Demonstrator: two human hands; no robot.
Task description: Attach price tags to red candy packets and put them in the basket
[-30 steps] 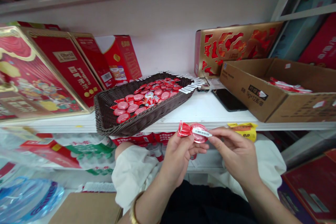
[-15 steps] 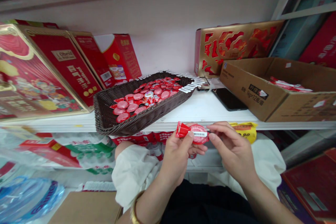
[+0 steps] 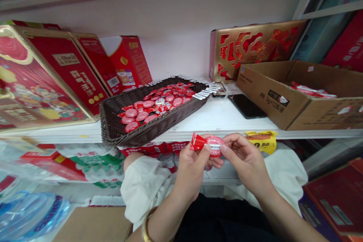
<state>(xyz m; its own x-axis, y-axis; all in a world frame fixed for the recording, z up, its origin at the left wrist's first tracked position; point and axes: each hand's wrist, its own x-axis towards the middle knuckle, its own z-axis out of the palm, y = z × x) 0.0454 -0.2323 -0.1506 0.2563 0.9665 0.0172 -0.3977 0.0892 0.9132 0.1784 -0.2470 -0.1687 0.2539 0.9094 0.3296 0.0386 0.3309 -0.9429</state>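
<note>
My left hand pinches a round candy in a red wrapper, its thumb on the front and fingers behind. Across the candy's face lies a white barcode sticker. My right hand has its thumb on the right end of the sticker, the index finger bent close by. Just beyond my hands, a dark wicker basket on the shelf holds several similar red-wrapped candies. Strips of white barcode stickers hang along the basket's rear and right rim.
On the white shelf lies a black phone beside a cardboard box with red packets inside. Red and gold gift boxes stand left, and another gold box stands behind. A yellow packet is near my right hand.
My right thumb has moved slightly left and now presses the sticker's right end against the candy. My left hand keeps its hold.
</note>
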